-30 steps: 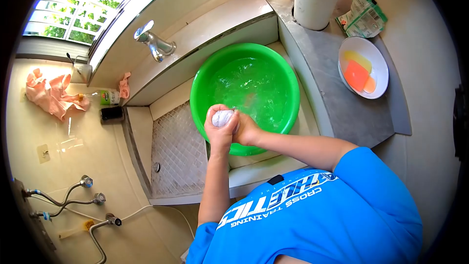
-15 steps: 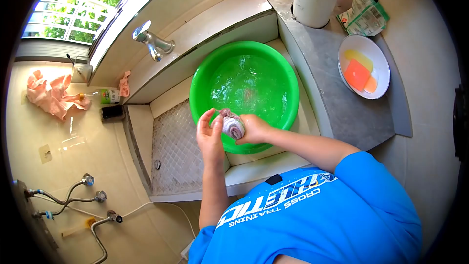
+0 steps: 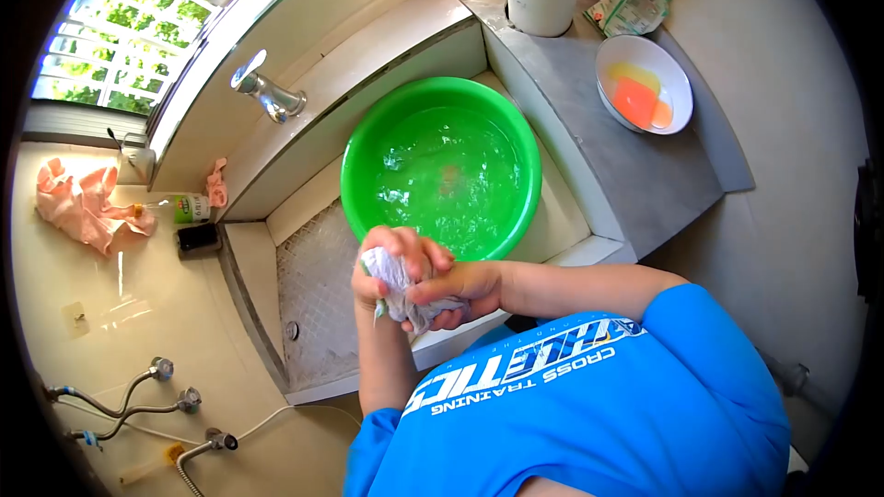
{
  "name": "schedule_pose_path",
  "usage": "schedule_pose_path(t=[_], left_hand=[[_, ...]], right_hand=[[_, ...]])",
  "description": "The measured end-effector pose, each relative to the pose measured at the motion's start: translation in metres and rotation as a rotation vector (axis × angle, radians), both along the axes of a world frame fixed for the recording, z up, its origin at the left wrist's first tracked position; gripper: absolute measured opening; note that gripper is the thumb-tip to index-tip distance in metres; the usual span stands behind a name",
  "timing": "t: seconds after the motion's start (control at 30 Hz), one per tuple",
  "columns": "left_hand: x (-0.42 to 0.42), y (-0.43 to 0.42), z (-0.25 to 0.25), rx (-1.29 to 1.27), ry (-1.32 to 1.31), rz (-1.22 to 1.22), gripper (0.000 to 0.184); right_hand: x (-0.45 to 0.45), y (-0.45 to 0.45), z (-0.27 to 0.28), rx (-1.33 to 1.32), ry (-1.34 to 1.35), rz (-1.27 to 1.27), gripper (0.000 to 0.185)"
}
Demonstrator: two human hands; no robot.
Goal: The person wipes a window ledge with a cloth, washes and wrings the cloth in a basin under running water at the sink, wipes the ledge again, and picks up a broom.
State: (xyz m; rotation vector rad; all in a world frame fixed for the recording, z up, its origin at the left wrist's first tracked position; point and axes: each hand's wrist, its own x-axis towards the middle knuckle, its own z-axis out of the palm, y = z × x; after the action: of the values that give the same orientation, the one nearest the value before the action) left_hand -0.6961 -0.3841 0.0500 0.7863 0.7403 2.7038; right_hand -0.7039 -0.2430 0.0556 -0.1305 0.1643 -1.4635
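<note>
Notably, the left hand (image 3: 403, 245) and right hand (image 3: 470, 287) grasped a crumpled white-and-grey cloth (image 3: 394, 278) near the round green plastic basin (image 3: 533, 175); uneven grip pressure risked dropping it.

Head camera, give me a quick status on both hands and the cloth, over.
Left hand and right hand: both gripping the pale cloth. Cloth bunched between them. Green basin just beyond, holding water. No obstruction seen.

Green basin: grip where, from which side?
Probably grip the basin by its rim, at opposite points left and right in view, from above: the round rim is exposed there, and the liquid inside favours a level, balanced lift.
</note>
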Motion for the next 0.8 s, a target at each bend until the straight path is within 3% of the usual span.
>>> schedule_pose_path(t=[0.03, 0.07, 0.13, 0.2, 0.3, 0.33, 0.37, 0.4, 0.47, 0.5, 0.53, 0.6, 0.8], left_hand=[[0.003, -0.005, 0.011, -0.035, -0.061, 0.014, 0.028], [0.006, -0.012, 0.019, -0.021, -0.055, 0.010, 0.028], [0.016, -0.024, 0.028, -0.452, -0.119, 0.167, 0.022], [0.024, -0.018, 0.037, -0.480, -0.192, 0.238, 0.016], [0.029, -0.017, 0.037, -0.760, -0.231, 0.309, 0.018], [0.030, -0.017, 0.036, -0.754, -0.230, 0.308, 0.018], [0.031, -0.017, 0.035, -0.780, -0.264, 0.334, 0.017], [0.031, -0.016, 0.035, -0.808, -0.298, 0.361, 0.015], [0.030, -0.016, 0.036, -0.831, -0.272, 0.400, 0.014], [0.030, -0.016, 0.036, -0.846, -0.265, 0.450, 0.013], [0.029, -0.016, 0.036, -0.860, -0.258, 0.502, 0.013], [0.027, -0.017, 0.027, -0.860, -0.236, 0.567, 0.011], [0.025, -0.017, 0.017, -0.839, -0.241, 0.696, 0.017]], right_hand=[[0.005, -0.003, 0.007, 0.080, 0.121, -0.118, 0.026], [0.009, -0.005, 0.011, 0.158, 0.244, -0.234, 0.022], [0.011, -0.005, 0.012, 0.216, 0.251, -0.221, 0.017], [0.017, -0.007, 0.012, 0.300, 0.316, -0.215, 0.017], [0.026, -0.015, 0.012, 0.482, 0.441, -0.296, 0.022], [0.030, -0.018, 0.011, 0.583, 0.513, -0.362, 0.027], [0.025, -0.019, 0.008, 0.643, 0.540, -0.284, 0.055], [0.029, -0.024, 0.003, 0.647, 0.543, -0.284, 0.055], [0.037, -0.034, -0.004, 0.651, 0.936, -0.698, 0.058], [0.034, -0.034, 0.002, 0.725, 1.011, -0.620, 0.063], [0.033, -0.037, -0.001, 0.727, 1.018, -0.619, 0.063], [0.031, -0.046, -0.014, 0.780, 1.430, -0.741, 0.058], [0.026, -0.056, -0.030, 0.783, 1.399, -0.821, 0.050]])
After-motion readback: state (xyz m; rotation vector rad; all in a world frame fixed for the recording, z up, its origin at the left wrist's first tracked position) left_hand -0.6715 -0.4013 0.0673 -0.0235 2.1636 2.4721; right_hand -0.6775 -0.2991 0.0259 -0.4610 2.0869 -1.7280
